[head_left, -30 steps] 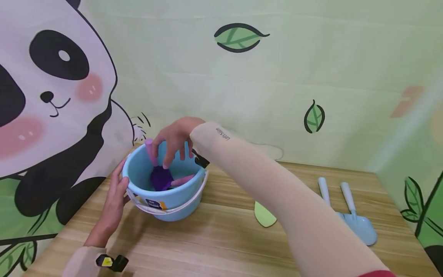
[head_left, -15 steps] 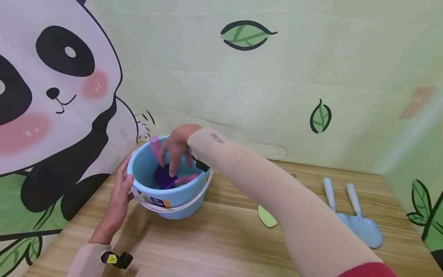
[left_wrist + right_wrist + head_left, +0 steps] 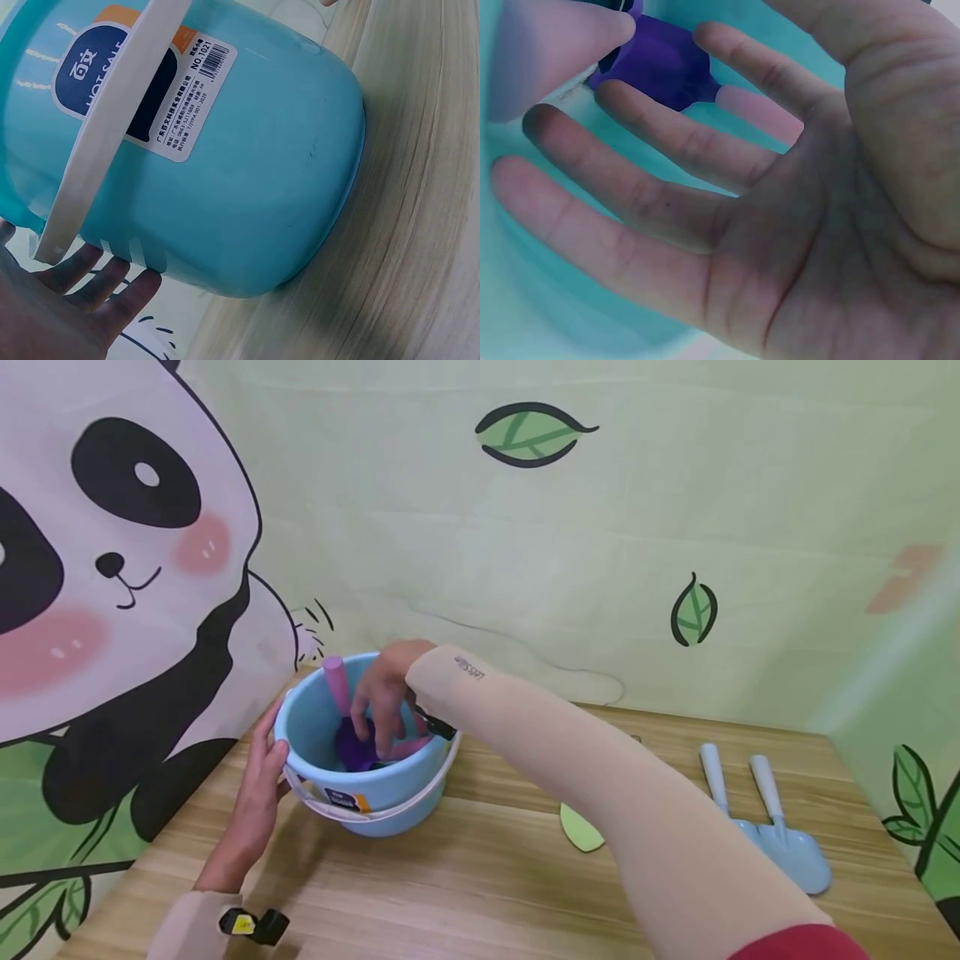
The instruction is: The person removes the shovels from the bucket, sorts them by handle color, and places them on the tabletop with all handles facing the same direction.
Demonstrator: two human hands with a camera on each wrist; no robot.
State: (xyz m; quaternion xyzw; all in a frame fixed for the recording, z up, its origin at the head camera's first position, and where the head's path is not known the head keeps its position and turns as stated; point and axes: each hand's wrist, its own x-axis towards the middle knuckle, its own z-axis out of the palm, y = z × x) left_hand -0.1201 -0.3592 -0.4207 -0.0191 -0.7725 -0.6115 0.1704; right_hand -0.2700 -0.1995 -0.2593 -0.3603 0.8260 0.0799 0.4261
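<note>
At nine o'clock on the bucket (image 3: 397,785), the left hand (image 3: 257,789) rests fingers extended, while the right hand (image 3: 386,685), spread and released inside, perhaps touches the purple shovel (image 3: 350,746).

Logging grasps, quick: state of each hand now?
Left hand: open, touching the outside of the blue bucket.
Right hand: open, partly inside the bucket, holding nothing.

The right arm (image 3: 562,756) stretches leftward with its wrist (image 3: 422,662) bent and the right hand (image 3: 386,693) pointing down, fingers (image 3: 697,146) parted, while the left hand (image 3: 255,793) has its fingers extended, slightly spread.
</note>
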